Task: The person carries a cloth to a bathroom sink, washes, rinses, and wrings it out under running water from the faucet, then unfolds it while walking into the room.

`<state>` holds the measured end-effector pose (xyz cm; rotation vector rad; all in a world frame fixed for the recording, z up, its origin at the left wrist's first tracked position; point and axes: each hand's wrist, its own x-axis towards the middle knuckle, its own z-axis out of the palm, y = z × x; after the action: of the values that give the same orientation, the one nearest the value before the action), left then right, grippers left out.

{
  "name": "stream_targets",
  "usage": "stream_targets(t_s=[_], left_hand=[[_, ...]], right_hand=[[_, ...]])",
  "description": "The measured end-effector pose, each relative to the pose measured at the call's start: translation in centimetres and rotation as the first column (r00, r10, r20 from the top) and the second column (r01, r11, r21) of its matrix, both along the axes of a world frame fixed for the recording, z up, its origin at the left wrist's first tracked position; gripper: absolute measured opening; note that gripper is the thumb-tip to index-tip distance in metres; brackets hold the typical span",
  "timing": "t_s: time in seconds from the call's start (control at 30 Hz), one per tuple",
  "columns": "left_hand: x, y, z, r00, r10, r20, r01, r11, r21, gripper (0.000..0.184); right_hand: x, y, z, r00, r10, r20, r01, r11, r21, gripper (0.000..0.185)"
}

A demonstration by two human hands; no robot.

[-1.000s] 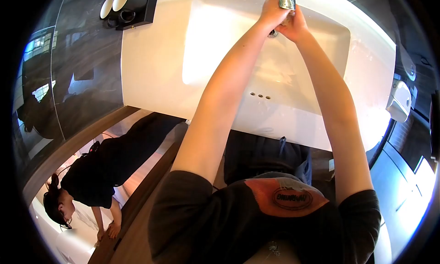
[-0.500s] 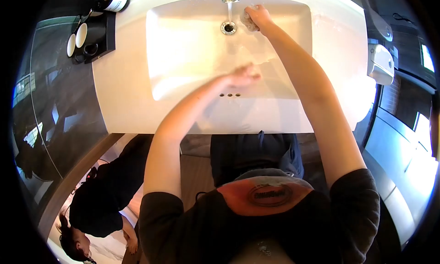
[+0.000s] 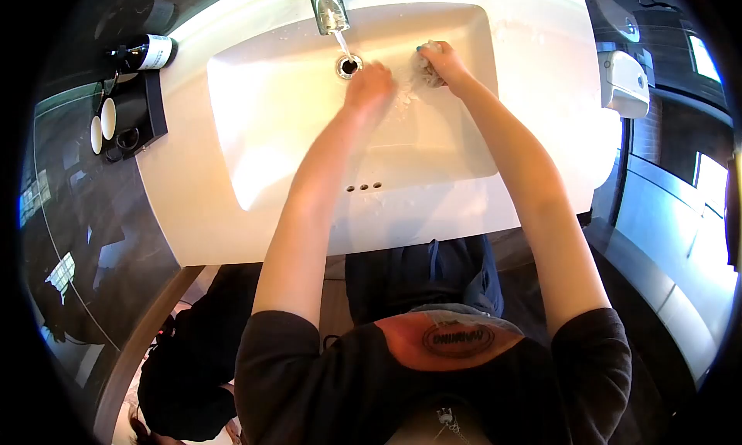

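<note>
My right hand (image 3: 446, 62) is closed around a crumpled, wet greyish cloth (image 3: 427, 66) on the right side of the white sink basin (image 3: 294, 147). Beside the drain (image 3: 349, 66), my left hand (image 3: 370, 86) hangs low over the basin, its fingers blurred and partly turned away. Water runs from the metal faucet (image 3: 328, 11) into the drain, just left of that hand. Wet splashes lie on the basin floor between my two hands.
A dark pump bottle (image 3: 151, 52) lies toward the counter's left end, near a black holder (image 3: 151, 109) with white cups (image 3: 108, 119). On the right is a white wall dispenser (image 3: 624, 84). Another person in black (image 3: 189, 368) is at lower left.
My left hand has moved from the basin's front up beside the drain. My right hand, still gripping the cloth, is lower in the basin. The view has tilted and shifted.
</note>
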<state>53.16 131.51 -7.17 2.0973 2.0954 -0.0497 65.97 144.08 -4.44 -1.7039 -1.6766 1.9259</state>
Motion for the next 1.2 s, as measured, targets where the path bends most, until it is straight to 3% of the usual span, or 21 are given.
stream_targets(t_s=[0.03,0.07,0.1,0.17,0.27,0.37,0.47,0.5,0.53,0.63,0.67,0.77,0.87,0.97,1.0,1.03,1.07,1.2], left_hand=[[-2.3,1.7,-3.9,0.984,0.135,0.114,-0.155,0.971,0.185,0.014],[-3.7,2.9,-4.7,0.883,0.239,0.404,-0.39,0.852,0.349,0.016],[-4.4,3.6,-3.8,0.736,0.326,0.594,-0.511,0.842,0.171,0.017],[-5.9,5.5,-0.1,0.311,0.498,0.81,-0.597,0.765,-0.241,0.019],[-7.6,6.7,0.8,0.533,0.516,0.67,-0.48,0.837,-0.263,0.035],[-7.9,6.4,2.6,0.709,0.542,0.451,-0.508,0.836,-0.207,0.049],[-9.0,4.4,0.6,0.642,0.524,0.56,-0.591,0.803,-0.074,0.057],[-9.5,3.4,0.6,0.637,0.508,0.58,-0.613,0.79,-0.019,0.057],[-10.1,2.8,1.9,0.576,0.551,0.604,-0.587,0.793,-0.164,0.048],[-12.3,-0.2,1.7,0.311,0.367,0.877,-0.519,0.838,-0.167,0.037],[-13.1,-1.0,1.7,0.265,0.35,0.898,-0.476,0.858,-0.193,0.033],[-14.1,-2.6,1.3,0.117,0.339,0.934,-0.563,0.797,-0.218,0.036],[-11.2,-2.1,2.0,0.241,0.165,0.956,-0.787,0.61,0.093,0.038],[-8.6,-1.5,3.3,0.211,0.179,0.961,-0.697,0.717,0.019,0.042],[-8.2,-0.9,3.1,0.356,0.16,0.921,-0.676,0.724,0.136,0.042],[-7.9,-0.4,3.0,0.405,0.182,0.896,-0.656,0.741,0.146,0.04],[-7.6,0.2,2.9,0.453,0.204,0.868,-0.636,0.757,0.153,0.039],[-6.6,1.7,3.3,0.586,0.221,0.78,-0.546,0.818,0.179,0.038]], right_hand=[[-0.1,0.2,-0.2,1.0,-0.017,0.002,0.017,1.0,-0.025,0.057],[-0.4,0.1,-0.3,0.999,-0.04,0.021,0.041,0.999,-0.023,0.059],[-0.8,-0.1,-0.4,0.997,-0.064,0.039,0.065,0.998,-0.02,0.061],[-1.8,-0.7,-0.5,0.99,-0.134,0.046,0.136,0.99,-0.033,0.064],[-4.5,-2.6,0.9,0.978,-0.209,0.014,0.21,0.973,-0.098,0.067],[-7.3,-3.4,0.2,0.961,-0.247,-0.122,0.21,0.943,-0.257,0.055],[-10.3,-4.2,-1.2,0.829,-0.421,-0.369,0.19,0.832,-0.522,0.039],[-11.2,-4.6,-1.1,0.838,-0.401,-0.37,0.182,0.844,-0.504,0.038],[-11.9,-4.8,-0.9,0.847,-0.381,-0.37,0.172,0.856,-0.487,0.038],[-13.1,-5.1,-1.7,0.809,-0.366,-0.459,0.114,0.865,-0.489,0.038],[-13.5,-5.3,-1.6,0.78,-0.4,-0.482,0.106,0.843,-0.528,0.038],[-14.8,-6.2,-0.5,0.751,-0.406,-0.521,0.025,0.805,-0.592,0.034],[-15.9,-6.7,-0.5,0.829,-0.357,-0.431,-0.004,0.765,-0.644,0.032],[-15.5,-6.7,0.6,0.857,-0.429,-0.284,0.143,0.729,-0.67,0.026],[-15.2,-6.5,0.6,0.836,-0.482,-0.262,0.201,0.714,-0.671,0.025],[-14.9,-6.3,0.4,0.812,-0.532,-0.239,0.258,0.695,-0.671,0.025],[-14.4,-6.2,0.3,0.836,-0.474,-0.275,0.25,0.776,-0.579,0.031],[-12.2,-4.2,-0.3,0.765,-0.559,-0.32,0.151,0.638,-0.755,0.049]])
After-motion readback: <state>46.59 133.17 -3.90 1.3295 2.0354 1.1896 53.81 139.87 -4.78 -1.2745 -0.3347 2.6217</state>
